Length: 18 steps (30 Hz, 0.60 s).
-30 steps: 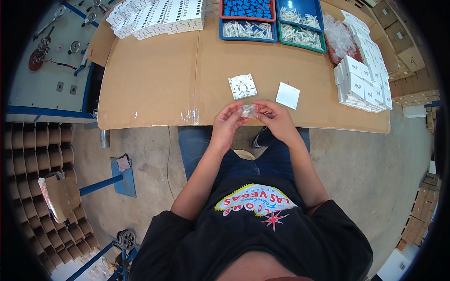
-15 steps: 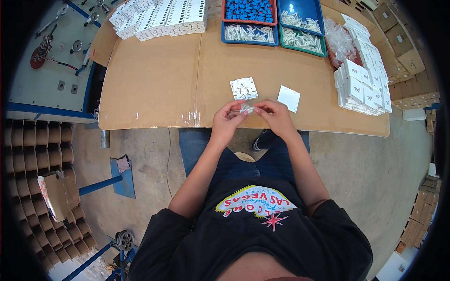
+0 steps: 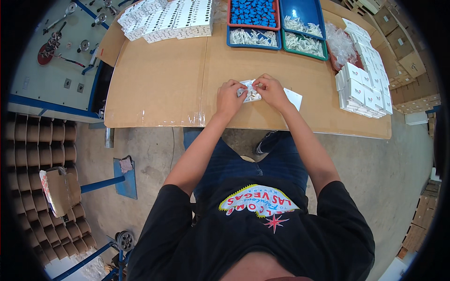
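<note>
Up from the front edge of the counter (image 3: 157,84), the left hand (image 3: 228,99) and right hand (image 3: 273,92) have moved to the white square base (image 3: 255,98), center frame, bringing the small clear bag (image 3: 249,87) over it. Their fingers are curled nearly together at the bag; how firmly either grips it, I cannot tell. Just right, partly behind the right hand, lies a flat white plate (image 3: 294,99). Farther, white stacks (image 3: 363,89) stand upper right; beyond, a green tray (image 3: 307,55) holds white pieces, top center-right.

Red and blue lettering (image 3: 258,200) on black T-shirt (image 3: 253,234)
</note>
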Motion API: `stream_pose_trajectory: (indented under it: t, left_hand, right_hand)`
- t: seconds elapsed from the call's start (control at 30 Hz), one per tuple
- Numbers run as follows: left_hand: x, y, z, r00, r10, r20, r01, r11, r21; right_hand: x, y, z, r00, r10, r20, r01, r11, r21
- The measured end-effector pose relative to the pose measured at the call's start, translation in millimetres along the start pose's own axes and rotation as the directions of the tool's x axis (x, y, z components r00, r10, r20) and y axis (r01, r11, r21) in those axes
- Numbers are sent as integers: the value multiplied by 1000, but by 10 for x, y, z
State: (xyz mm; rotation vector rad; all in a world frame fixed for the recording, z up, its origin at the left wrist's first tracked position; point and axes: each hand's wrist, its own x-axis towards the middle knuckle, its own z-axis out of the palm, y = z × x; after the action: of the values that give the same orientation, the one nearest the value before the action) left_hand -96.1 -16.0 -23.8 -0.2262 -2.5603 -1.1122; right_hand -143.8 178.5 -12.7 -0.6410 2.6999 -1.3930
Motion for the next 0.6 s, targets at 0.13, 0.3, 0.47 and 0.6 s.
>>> stream_pose_trajectory:
  t: [0.13,0.3,0.47,0.6]
  left_hand:
    - [11,48,94,1000,-5,-4,5,992,125]
    - [16,-6,78,999,13,53,-22,984,176]
    - [-166,124,-71,953,287,100,-302,922,240]
    - [-221,22,-41,940,319,122,-341,898,277]
  right_hand:
    - [8,71,21,999,36,32,-36,999,1]
    - [35,120,-3,998,54,42,-54,998,8]
    - [69,118,-149,976,-20,218,64,978,-197]
    - [90,89,-195,942,-107,319,191,951,-244]
